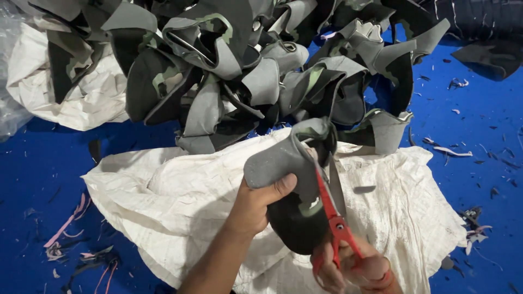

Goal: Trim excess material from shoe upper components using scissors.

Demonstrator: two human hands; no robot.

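Held piece: a shoe upper (297, 179) of soft grey lining and black outer fabric with green camouflage patches is held up over the white woven sack (180, 201), near the middle of the view. It is curled into an open tube, the grey inside turned toward the camera at the top and left, the black outside bulging at the bottom. A small white mark is seen on the black part near the scissors.

Left hand: the left hand (261, 204) is closed around the upper from below-left, the thumb pressed across the grey lining and the fingers hidden behind the fabric.

Right hand: the right hand (357, 269) is wrapped through the handles of the red-handled scissors (332, 209), at the lower edge of the view.

Scissors: the blades are parted slightly and pointed upward, laid along the right edge of the upper, touching or just beside its rim; whether fabric lies between the blades cannot be told.

Pile behind: a heap of similar uppers (239, 71) in grey, black and camouflage is spread across the top of the view, partly on a second white sack (81, 98).

Floor: the blue floor (479, 141) is strewn with thin trimmings, pink strips (68, 223) at the lower left.
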